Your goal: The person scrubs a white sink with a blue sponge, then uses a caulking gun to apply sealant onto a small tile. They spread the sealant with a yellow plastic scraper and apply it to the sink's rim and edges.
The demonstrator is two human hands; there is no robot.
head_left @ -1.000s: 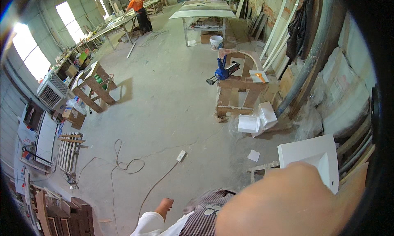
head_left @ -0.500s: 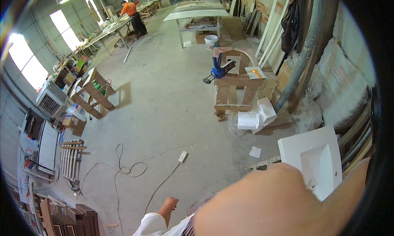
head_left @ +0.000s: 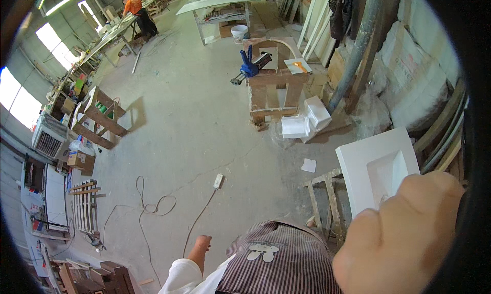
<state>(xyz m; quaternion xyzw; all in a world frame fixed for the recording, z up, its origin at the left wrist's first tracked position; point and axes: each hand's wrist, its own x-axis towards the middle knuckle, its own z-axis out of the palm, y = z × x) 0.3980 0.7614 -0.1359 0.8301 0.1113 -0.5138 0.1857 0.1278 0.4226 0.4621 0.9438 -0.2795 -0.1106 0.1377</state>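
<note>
Close to the camera at the lower right is my right hand (head_left: 404, 232), large and slightly blurred. Its fingers are curled in, and what they hold, if anything, is hidden. Behind it, partly covered, stands a white washbasin (head_left: 355, 173) with a rectangular bowl, on a worn wooden stand (head_left: 331, 199). My left hand (head_left: 203, 242) hangs low beside my body, closed, with nothing visible in it. Between my arms shows a striped apron (head_left: 286, 260) over a white top.
A blue-handled caulking gun (head_left: 249, 66) and an orange scraper (head_left: 300, 67) lie on a wooden stand (head_left: 276, 97) ahead. White foam-like blocks (head_left: 295, 127) sit beside it. A cable with a white socket strip (head_left: 218, 181) crosses the floor. Another person (head_left: 134, 7) works at a far table.
My right hand has moved right and its curled fingers show now, uncovering the apron and the stand under the washbasin. The whole view has shifted, with the scene sliding up and left.
</note>
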